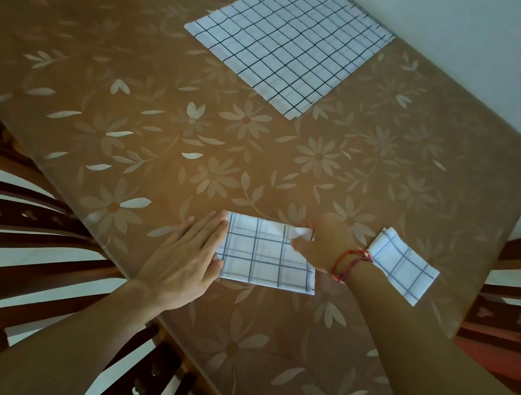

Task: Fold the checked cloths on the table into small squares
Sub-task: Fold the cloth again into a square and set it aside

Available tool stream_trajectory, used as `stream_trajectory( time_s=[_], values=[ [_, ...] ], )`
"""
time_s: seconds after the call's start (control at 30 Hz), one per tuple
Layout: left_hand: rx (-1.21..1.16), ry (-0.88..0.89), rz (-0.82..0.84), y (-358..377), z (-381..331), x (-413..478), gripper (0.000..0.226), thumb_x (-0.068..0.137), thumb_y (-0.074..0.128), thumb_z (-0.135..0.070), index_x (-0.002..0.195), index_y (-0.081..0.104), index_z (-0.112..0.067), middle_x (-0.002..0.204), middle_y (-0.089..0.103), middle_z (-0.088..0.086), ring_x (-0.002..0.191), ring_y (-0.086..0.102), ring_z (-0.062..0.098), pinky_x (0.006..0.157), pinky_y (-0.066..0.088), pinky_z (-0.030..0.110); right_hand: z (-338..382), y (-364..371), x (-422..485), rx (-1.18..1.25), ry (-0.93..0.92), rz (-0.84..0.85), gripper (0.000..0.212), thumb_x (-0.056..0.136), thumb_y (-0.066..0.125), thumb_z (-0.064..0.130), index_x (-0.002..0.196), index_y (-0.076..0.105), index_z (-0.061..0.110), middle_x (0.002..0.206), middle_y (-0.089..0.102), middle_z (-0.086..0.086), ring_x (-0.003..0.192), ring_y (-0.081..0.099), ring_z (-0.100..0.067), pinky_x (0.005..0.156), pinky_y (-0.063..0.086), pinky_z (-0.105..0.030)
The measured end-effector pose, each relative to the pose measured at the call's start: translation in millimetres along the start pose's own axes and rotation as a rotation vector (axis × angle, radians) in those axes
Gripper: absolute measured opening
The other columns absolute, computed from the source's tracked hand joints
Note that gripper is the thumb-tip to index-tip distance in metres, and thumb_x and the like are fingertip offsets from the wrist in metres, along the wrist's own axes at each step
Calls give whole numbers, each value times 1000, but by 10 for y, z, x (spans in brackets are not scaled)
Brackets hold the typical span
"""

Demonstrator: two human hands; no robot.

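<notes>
left hand [188, 251] lies flat on the left edge of the folded cloth [270, 261], right hand [322, 243] pinches its far right corner. small square [403, 267] sits just right, big cloth [290, 39] further back.

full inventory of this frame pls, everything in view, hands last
table cover: 1, brown with pale flowers, fills most of the view
flat cloth pile: count unclear (layered edges), white with dark checks, far side
half-folded cloth: 1, white with grey checks, near edge
small folded square: 1, white with grey checks, right of it
wooden chairs: parts of three, dark brown, left, right, near side
bracelet: 1, red, right wrist
left hand: flat on half-folded cloth's left edge
right hand: pinches its far right corner
</notes>
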State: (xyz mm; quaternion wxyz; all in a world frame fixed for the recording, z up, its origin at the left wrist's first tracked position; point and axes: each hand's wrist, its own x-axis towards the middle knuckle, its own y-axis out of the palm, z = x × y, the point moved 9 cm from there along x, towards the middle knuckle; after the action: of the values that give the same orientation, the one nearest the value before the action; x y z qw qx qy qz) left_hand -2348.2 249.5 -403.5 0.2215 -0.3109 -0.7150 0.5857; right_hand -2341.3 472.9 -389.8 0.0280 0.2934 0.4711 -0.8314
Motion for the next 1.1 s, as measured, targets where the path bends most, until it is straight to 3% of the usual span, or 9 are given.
stream_trajectory(
  time_s=[0.1, 0.2, 0.3, 0.37, 0.5, 0.67, 0.9, 1.03, 1.1],
  values=[
    [-50, 1, -27, -74, 10, -3, 64, 100, 22, -44, 153, 22, -8, 161, 16, 5, 147, 18, 14, 119, 18, 36, -69, -90, -113, 106, -24, -114, 18, 76, 67, 21, 66, 59, 8, 66, 62, -12, 60, 58, -24, 53, 49, -34],
    [-80, 7, -67, -185, -47, -40, 60, 102, 25, -43, 151, 28, -8, 159, 26, 6, 145, 27, 17, 117, 26, 38, -238, -106, -315, 314, 113, -162, 17, 79, 70, 18, 66, 59, 21, 63, 61, 2, 59, 57, -12, 49, 43, -20],
    [-97, 49, -83, -240, -212, -91, 58, 102, 27, -41, 151, 30, -9, 158, 28, 5, 145, 26, 15, 116, 30, 39, -386, 21, -525, 571, 225, -184, 17, 80, 72, 17, 68, 60, 19, 67, 64, -3, 60, 63, -20, 51, 53, -30],
    [-104, 90, -79, -224, -341, -131, 59, 100, 34, -39, 150, 30, -9, 159, 27, 5, 146, 24, 15, 117, 30, 40, -436, 133, -653, 727, 287, -171, 6, 82, 71, 15, 79, 66, 12, 75, 69, -8, 60, 65, -19, 50, 56, -29],
    [-138, 163, -81, -185, -540, -203, 70, 89, 64, -30, 149, 34, -9, 156, 33, 6, 145, 27, 16, 115, 34, 39, -476, 471, -872, 1047, 436, -111, 11, 82, 71, 7, 93, 68, 5, 82, 69, -11, 62, 65, -18, 47, 50, -25],
    [-100, 220, -125, -168, -665, -268, 64, 87, 67, -25, 144, 43, -7, 149, 43, 9, 140, 37, 20, 116, 28, 40, -349, 836, -1041, 1361, 515, -28, 17, 83, 68, 1, 99, 64, -2, 73, 70, -14, 53, 66, -20, 43, 49, -24],
    [-30, 194, -116, -59, -651, -376, 47, 87, 58, -18, 133, 57, -6, 138, 56, 8, 133, 48, 21, 114, 26, 40, -196, 993, -1176, 1384, 476, 138, 28, 89, 62, 0, 115, 56, -4, 75, 73, -17, 57, 70, -24, 42, 49, -23],
    [-59, 161, -95, -42, -638, -435, 54, 83, 70, -15, 134, 56, -6, 139, 56, 8, 133, 48, 20, 114, 29, 40, -283, 868, -1244, 1196, 377, 95, 37, 83, 73, 8, 117, 57, 7, 91, 74, -15, 63, 70, -31, 44, 51, -28],
    [-73, 146, -89, -50, -629, -445, 55, 82, 70, -15, 135, 55, -5, 139, 56, 8, 133, 48, 20, 114, 25, 38, -388, 793, -1263, 1009, 307, 18, 51, 73, 82, 21, 118, 57, 21, 92, 74, -8, 66, 70, -25, 50, 55, -31]
  ],
)
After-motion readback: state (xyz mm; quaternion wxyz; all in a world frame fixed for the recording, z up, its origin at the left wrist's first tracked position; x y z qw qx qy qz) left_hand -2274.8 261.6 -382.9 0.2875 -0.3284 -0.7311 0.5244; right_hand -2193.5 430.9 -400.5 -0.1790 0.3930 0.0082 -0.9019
